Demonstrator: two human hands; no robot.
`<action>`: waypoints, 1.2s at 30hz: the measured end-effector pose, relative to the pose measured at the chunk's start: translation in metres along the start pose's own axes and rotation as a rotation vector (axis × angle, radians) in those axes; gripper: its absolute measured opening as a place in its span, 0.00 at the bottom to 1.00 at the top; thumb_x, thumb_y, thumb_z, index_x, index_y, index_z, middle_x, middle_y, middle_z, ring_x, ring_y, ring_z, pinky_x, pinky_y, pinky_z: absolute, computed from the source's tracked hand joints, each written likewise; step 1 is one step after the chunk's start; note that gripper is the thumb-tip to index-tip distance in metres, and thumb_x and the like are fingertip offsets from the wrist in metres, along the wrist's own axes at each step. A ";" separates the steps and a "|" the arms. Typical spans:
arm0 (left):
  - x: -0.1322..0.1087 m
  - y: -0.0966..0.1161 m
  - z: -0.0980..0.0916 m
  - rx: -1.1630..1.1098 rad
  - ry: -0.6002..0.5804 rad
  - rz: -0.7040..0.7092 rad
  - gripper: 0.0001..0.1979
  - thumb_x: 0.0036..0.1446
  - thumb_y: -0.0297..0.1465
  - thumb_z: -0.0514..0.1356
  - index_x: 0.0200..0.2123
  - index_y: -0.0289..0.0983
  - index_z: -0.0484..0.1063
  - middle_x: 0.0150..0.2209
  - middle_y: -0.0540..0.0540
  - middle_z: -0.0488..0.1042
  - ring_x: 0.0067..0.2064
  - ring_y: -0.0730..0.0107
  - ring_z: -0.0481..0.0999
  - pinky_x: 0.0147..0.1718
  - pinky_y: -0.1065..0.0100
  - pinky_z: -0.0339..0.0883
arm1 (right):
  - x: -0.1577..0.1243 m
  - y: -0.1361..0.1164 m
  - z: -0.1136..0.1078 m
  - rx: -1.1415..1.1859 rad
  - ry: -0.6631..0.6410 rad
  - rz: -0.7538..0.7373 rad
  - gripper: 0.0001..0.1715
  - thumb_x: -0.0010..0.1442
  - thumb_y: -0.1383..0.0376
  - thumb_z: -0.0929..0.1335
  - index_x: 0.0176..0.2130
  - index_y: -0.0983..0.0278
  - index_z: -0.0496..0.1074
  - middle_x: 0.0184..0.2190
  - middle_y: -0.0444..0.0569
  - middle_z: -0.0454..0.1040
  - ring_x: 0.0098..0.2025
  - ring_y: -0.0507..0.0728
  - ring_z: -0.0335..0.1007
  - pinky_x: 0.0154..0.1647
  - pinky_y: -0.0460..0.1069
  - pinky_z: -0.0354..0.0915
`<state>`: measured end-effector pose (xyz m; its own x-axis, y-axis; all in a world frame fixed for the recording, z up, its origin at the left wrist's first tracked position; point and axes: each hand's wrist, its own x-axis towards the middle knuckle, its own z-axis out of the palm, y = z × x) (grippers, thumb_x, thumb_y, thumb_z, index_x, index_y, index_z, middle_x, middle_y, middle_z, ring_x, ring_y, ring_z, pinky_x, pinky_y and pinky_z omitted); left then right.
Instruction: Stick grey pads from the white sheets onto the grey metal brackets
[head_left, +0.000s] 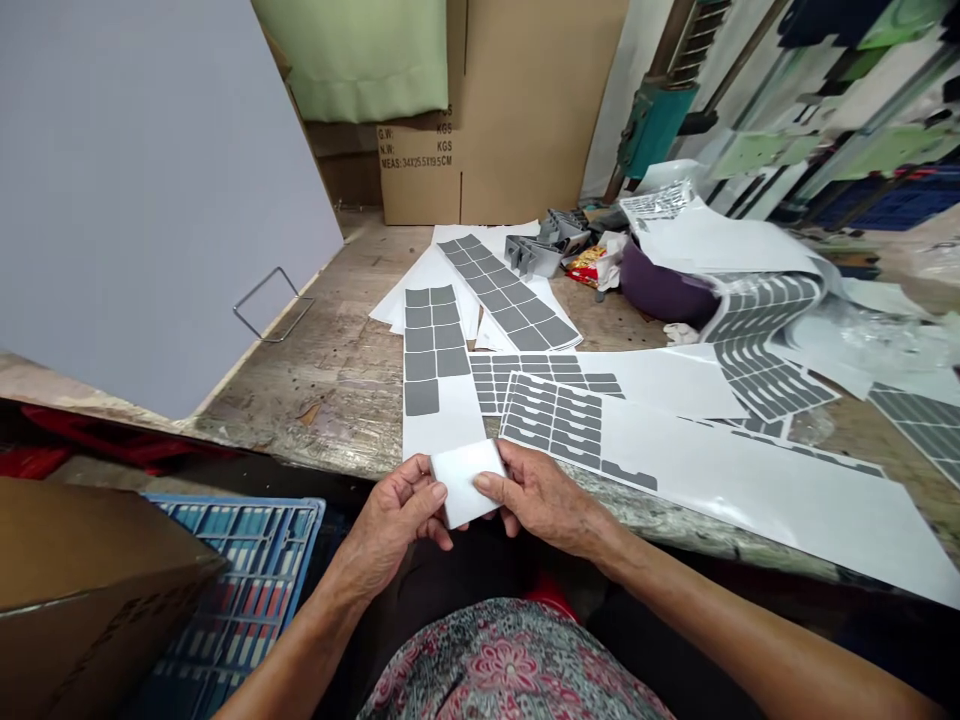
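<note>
The left hand (394, 510) and right hand (544, 495) pinch a small white paper square (465, 482) at lower centre of the frame, over the near edge of a worn wooden workbench (322, 400). It may be a thin stack, though the angle makes that hard to judge. Both grips are narrow, with thumbs and fingers closed on its sides. Just beyond lies a white sheet of grey rectangular stickers (431, 375), and a sheet of notched grey stickers (555, 425) sits beside it, nearer the right hand. A purple bowl (664, 285) stands at upper right; a blue plastic crate (240, 590) sits at lower left.
</note>
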<state>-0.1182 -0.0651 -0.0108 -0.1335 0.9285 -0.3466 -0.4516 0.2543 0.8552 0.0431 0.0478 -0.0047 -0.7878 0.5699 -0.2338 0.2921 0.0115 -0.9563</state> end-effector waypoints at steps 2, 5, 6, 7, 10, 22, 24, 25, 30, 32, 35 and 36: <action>-0.001 0.002 -0.003 -0.007 0.013 -0.005 0.18 0.51 0.38 0.68 0.42 0.34 0.71 0.33 0.46 0.76 0.29 0.72 0.76 0.22 0.75 0.73 | 0.003 -0.001 0.004 -0.010 -0.003 0.005 0.17 0.61 0.55 0.65 0.40 0.66 0.67 0.25 0.44 0.72 0.17 0.47 0.64 0.16 0.42 0.59; -0.003 0.004 -0.004 -0.033 0.055 -0.029 0.21 0.50 0.39 0.69 0.43 0.34 0.72 0.34 0.44 0.76 0.29 0.70 0.77 0.20 0.74 0.72 | 0.006 -0.002 0.010 0.011 0.015 0.020 0.16 0.61 0.55 0.66 0.41 0.66 0.66 0.24 0.42 0.71 0.16 0.47 0.65 0.15 0.42 0.59; -0.003 0.004 -0.004 -0.045 0.065 -0.037 0.22 0.49 0.40 0.69 0.44 0.34 0.72 0.34 0.44 0.76 0.29 0.69 0.77 0.20 0.74 0.72 | 0.006 -0.002 0.013 0.050 0.020 0.025 0.17 0.61 0.55 0.65 0.41 0.66 0.66 0.24 0.42 0.71 0.16 0.47 0.66 0.16 0.43 0.60; -0.003 0.002 -0.004 -0.054 0.071 -0.039 0.23 0.49 0.40 0.69 0.45 0.35 0.72 0.35 0.44 0.76 0.30 0.68 0.77 0.19 0.74 0.71 | 0.006 -0.002 0.016 0.105 0.029 0.031 0.18 0.61 0.54 0.65 0.42 0.66 0.66 0.25 0.42 0.71 0.16 0.48 0.67 0.17 0.43 0.62; -0.002 -0.006 0.000 -0.028 0.164 0.039 0.22 0.48 0.40 0.70 0.43 0.35 0.73 0.29 0.48 0.75 0.27 0.73 0.73 0.18 0.77 0.66 | 0.007 0.001 0.029 0.332 0.076 0.047 0.22 0.62 0.51 0.65 0.46 0.65 0.65 0.27 0.44 0.73 0.22 0.50 0.71 0.24 0.46 0.69; 0.009 0.003 -0.022 -0.021 0.333 0.272 0.15 0.57 0.39 0.63 0.43 0.36 0.74 0.40 0.46 0.78 0.37 0.67 0.78 0.35 0.68 0.73 | 0.028 -0.004 0.054 0.259 0.217 -0.102 0.15 0.58 0.60 0.67 0.45 0.62 0.65 0.37 0.48 0.78 0.35 0.55 0.74 0.37 0.49 0.71; 0.027 0.023 -0.041 0.044 0.374 0.368 0.16 0.56 0.39 0.63 0.45 0.36 0.72 0.41 0.46 0.77 0.35 0.68 0.79 0.32 0.70 0.74 | 0.044 -0.009 0.036 0.011 0.258 -0.103 0.12 0.60 0.63 0.65 0.44 0.61 0.64 0.32 0.46 0.79 0.27 0.53 0.73 0.32 0.48 0.68; 0.040 0.034 -0.050 0.098 0.366 0.418 0.17 0.56 0.40 0.63 0.44 0.35 0.71 0.39 0.46 0.77 0.34 0.68 0.79 0.30 0.71 0.74 | 0.055 -0.012 0.026 -0.148 0.290 -0.104 0.08 0.62 0.64 0.63 0.43 0.61 0.65 0.30 0.45 0.78 0.25 0.52 0.71 0.30 0.47 0.67; 0.135 0.075 -0.078 0.183 0.269 0.498 0.16 0.51 0.40 0.65 0.36 0.35 0.68 0.33 0.48 0.73 0.29 0.73 0.76 0.25 0.74 0.72 | 0.120 -0.017 -0.004 -0.764 0.336 -0.184 0.08 0.61 0.70 0.65 0.40 0.62 0.73 0.29 0.46 0.78 0.31 0.56 0.73 0.37 0.49 0.63; 0.170 0.081 -0.078 0.191 0.233 0.507 0.14 0.52 0.40 0.64 0.34 0.35 0.66 0.33 0.49 0.72 0.30 0.74 0.75 0.28 0.74 0.73 | 0.138 -0.014 -0.006 -0.834 0.339 -0.148 0.09 0.59 0.71 0.67 0.40 0.62 0.74 0.28 0.47 0.78 0.33 0.57 0.73 0.38 0.49 0.62; 0.203 0.076 -0.073 0.210 0.196 0.509 0.14 0.54 0.39 0.63 0.30 0.36 0.63 0.30 0.52 0.68 0.30 0.77 0.72 0.33 0.71 0.75 | 0.149 -0.009 -0.003 -0.926 0.338 -0.101 0.09 0.60 0.68 0.69 0.42 0.62 0.75 0.32 0.48 0.78 0.37 0.58 0.73 0.40 0.50 0.62; 0.209 0.072 -0.073 0.221 0.189 0.510 0.14 0.53 0.38 0.63 0.28 0.36 0.62 0.28 0.53 0.66 0.30 0.78 0.70 0.34 0.70 0.75 | 0.150 -0.008 -0.001 -0.950 0.341 -0.090 0.09 0.60 0.67 0.69 0.43 0.61 0.75 0.34 0.49 0.78 0.38 0.58 0.72 0.40 0.50 0.62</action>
<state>-0.2427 0.1273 -0.0492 -0.4495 0.8893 0.0841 -0.0970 -0.1422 0.9851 -0.0770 0.1336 -0.0317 -0.6747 0.7372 0.0370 0.6667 0.6302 -0.3980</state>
